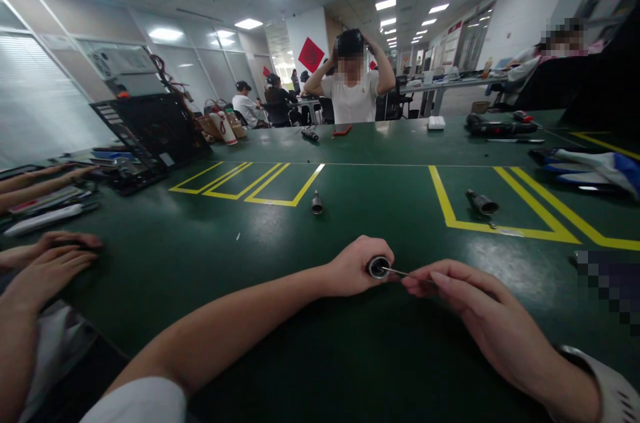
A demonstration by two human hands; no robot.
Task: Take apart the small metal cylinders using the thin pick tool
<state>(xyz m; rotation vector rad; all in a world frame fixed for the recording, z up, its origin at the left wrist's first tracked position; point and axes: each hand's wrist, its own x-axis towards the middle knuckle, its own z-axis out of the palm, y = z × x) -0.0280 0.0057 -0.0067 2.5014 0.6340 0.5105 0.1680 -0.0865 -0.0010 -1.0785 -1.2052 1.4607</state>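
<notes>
My left hand [354, 268] is wrapped round a hollow metal cylinder [372, 267], its round open end turned towards me. My right hand [473, 296] pinches a thin metal rod [397, 272]. The rod's tip reaches into the cylinder's opening; what it touches inside is too small to tell. Beyond my hands, a dark metal part with a narrow stem [317, 203] stands on the green table [280, 236]. A similar metal part with a wide open end [483, 203] lies within yellow tape at the right, with a tiny metal piece [493, 225] beside it.
Another person's hands [55, 259] rest at the left edge. A black panel [150, 133] stands at the back left. A power tool [500, 125] and blue-white gloves [595, 168] lie at the right. Someone in a white shirt [350, 99] faces me across the table.
</notes>
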